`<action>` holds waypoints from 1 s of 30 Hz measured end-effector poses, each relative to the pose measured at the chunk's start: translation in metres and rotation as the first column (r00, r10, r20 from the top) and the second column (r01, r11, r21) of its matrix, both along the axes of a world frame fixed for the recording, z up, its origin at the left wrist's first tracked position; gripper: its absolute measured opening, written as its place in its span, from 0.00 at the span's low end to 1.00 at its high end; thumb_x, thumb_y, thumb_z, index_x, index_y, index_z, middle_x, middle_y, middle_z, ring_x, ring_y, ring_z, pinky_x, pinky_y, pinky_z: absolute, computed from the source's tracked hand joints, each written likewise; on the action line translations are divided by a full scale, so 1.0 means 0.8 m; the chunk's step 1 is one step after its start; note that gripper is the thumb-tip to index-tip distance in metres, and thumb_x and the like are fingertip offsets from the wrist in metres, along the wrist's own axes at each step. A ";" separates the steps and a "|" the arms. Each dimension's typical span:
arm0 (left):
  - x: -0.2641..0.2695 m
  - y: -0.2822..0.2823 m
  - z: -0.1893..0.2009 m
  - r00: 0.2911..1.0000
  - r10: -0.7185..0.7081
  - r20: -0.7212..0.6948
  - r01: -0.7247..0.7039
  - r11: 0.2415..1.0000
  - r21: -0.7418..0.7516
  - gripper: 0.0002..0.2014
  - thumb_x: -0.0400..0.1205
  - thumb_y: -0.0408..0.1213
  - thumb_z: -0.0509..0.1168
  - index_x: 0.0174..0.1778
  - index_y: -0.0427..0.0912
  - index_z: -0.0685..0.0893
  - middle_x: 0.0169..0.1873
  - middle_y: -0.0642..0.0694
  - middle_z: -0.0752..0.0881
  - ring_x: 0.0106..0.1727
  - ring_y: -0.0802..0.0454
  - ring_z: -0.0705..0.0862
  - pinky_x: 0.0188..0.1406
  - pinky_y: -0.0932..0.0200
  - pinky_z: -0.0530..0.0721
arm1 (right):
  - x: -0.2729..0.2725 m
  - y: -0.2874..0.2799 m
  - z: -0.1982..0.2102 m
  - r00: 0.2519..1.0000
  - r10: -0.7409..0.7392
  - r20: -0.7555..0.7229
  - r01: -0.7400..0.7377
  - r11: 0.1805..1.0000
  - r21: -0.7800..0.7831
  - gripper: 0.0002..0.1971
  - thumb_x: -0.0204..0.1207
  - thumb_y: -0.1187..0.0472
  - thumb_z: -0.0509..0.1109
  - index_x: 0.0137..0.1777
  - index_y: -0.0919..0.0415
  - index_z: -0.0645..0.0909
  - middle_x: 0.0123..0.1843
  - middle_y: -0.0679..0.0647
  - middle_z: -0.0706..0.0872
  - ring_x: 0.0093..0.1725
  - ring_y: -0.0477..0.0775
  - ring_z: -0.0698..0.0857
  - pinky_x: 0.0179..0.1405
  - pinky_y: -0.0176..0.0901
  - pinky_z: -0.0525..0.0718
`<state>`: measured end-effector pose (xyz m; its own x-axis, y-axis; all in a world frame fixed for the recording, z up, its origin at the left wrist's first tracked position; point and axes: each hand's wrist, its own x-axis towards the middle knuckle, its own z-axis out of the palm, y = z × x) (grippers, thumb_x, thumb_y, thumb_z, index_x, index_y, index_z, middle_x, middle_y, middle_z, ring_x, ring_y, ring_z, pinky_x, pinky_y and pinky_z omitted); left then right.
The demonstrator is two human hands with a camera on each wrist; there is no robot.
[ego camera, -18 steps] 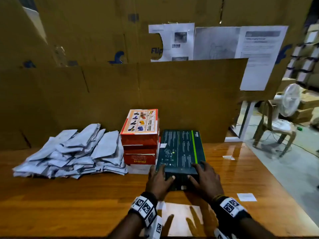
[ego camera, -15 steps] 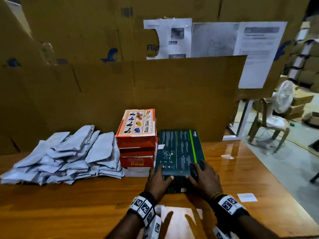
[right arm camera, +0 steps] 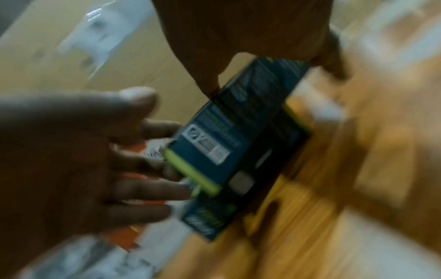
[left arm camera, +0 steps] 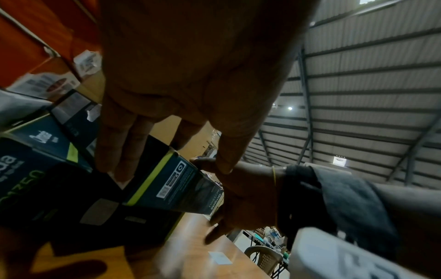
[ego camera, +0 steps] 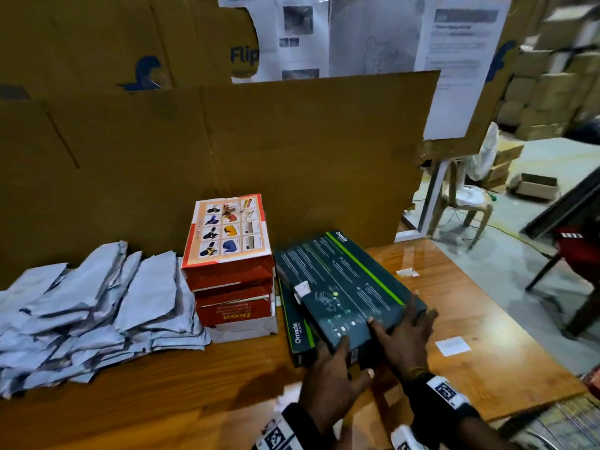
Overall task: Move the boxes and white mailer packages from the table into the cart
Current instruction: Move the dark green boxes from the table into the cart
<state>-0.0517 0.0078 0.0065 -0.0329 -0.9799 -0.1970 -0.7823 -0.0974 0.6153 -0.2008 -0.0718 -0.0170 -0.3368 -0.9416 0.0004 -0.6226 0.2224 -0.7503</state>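
Observation:
A dark green box (ego camera: 341,280) with a lime stripe lies skewed on a second box of the same kind (ego camera: 297,332) on the wooden table (ego camera: 162,384). My right hand (ego camera: 399,319) grips the upper box's near right corner, thumb on top and fingers round the edge. My left hand (ego camera: 334,362) is at the boxes' near end with straight fingers (left arm camera: 119,151) touching the upper box's end (left arm camera: 176,185). A stack of red boxes (ego camera: 230,254) stands just left of them. A pile of white mailers (ego camera: 91,313) lies at the table's left. The right wrist view is blurred.
A cardboard wall (ego camera: 292,157) closes off the table's far side. Paper slips (ego camera: 453,345) lie on the table at the right. Beyond the right edge stand a chair with a fan (ego camera: 467,196) and a red object (ego camera: 578,251) on a dark frame.
The upper dark box has swung with its near end to the right, baring the second box below. My left hand has come off its top. The head view has turned right.

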 end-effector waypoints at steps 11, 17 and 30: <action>0.010 -0.005 -0.009 0.992 -0.062 -0.107 0.053 0.995 -0.082 0.31 0.80 0.58 0.66 0.79 0.65 0.65 0.71 0.50 0.72 0.68 0.54 0.77 0.67 0.57 0.78 | -0.011 -0.007 -0.087 0.578 -0.076 0.813 0.018 0.997 0.081 0.50 0.54 0.40 0.87 0.74 0.49 0.66 0.63 0.61 0.86 0.56 0.65 0.88 0.54 0.69 0.87; 0.035 -0.041 0.000 0.971 0.067 -0.230 -0.123 0.963 -0.239 0.30 0.81 0.57 0.66 0.79 0.60 0.67 0.77 0.50 0.63 0.72 0.52 0.72 0.66 0.57 0.78 | -0.070 0.055 0.008 0.554 0.042 0.831 0.055 0.995 -0.087 0.29 0.82 0.66 0.66 0.78 0.42 0.63 0.63 0.51 0.85 0.56 0.60 0.88 0.47 0.58 0.90; 0.025 -0.125 -0.023 0.922 0.042 -0.384 -0.053 0.998 -0.020 0.30 0.76 0.65 0.68 0.71 0.56 0.78 0.67 0.51 0.82 0.61 0.46 0.84 0.55 0.45 0.87 | -0.207 0.173 -0.002 0.606 -0.074 0.792 0.244 0.965 -0.096 0.27 0.82 0.60 0.65 0.73 0.29 0.71 0.70 0.47 0.84 0.60 0.61 0.88 0.55 0.65 0.87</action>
<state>-0.0320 -0.0924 -0.0116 -0.0533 -0.9873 -0.1494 -0.4811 -0.1057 0.8703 -0.3661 0.0664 -0.0189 -0.4344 -0.8834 -0.1758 0.2446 0.0721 -0.9669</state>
